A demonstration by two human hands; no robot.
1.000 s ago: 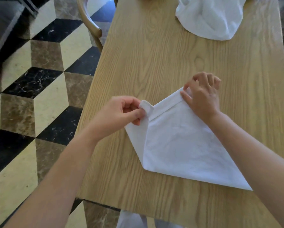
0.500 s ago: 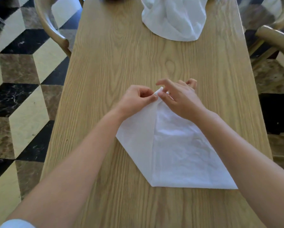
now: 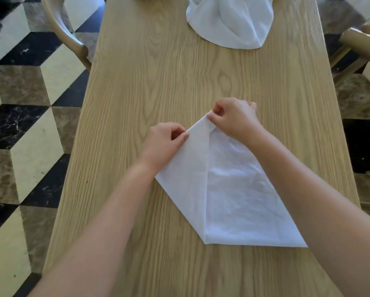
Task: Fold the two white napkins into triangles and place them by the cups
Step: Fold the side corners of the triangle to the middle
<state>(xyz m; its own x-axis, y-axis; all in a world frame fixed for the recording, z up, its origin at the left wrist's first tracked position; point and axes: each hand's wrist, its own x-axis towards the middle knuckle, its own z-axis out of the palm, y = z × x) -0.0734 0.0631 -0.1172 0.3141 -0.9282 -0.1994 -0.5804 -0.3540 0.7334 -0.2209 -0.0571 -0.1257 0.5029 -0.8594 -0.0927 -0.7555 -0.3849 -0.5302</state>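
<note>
Napkin (image 3: 227,189) tip between both pinching hands (image 3: 201,129)

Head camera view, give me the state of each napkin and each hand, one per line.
White napkin near the person: flat on the wooden table, partly folded.
Second white napkin at the far end: crumpled, unfolded.
Left hand: pinches near napkin's left edge.
Right hand: pinches its top corner.

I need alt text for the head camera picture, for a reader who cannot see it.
Two bare hands pinch the far corner of a partly folded white cloth napkin on a light wooden table: left hand, right hand. A second, crumpled white napkin lies at the far end.
</note>
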